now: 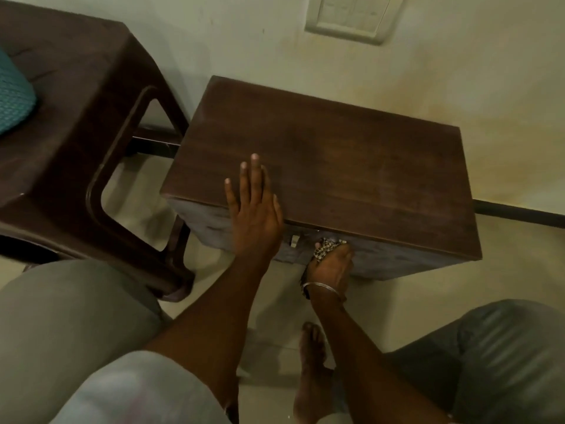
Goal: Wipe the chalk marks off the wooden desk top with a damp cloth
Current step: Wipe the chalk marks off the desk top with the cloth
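Note:
A small dark wooden desk (351,166) stands against the wall, seen from above. Its top looks plain brown, with only faint pale smears. My left hand (253,209) lies flat on the near left edge of the top, fingers spread, holding nothing. My right hand (331,264) is below the top, against the desk's front panel, shut on a bunched patterned cloth (327,244). A metal bangle circles that wrist. The front panel shows whitish chalky streaks.
A dark brown plastic stool (76,117) stands left of the desk, with a teal cushion (12,96) on it. My knees frame the bottom of the view and a bare foot (312,362) rests on the pale tiled floor. A wall panel (351,16) sits above.

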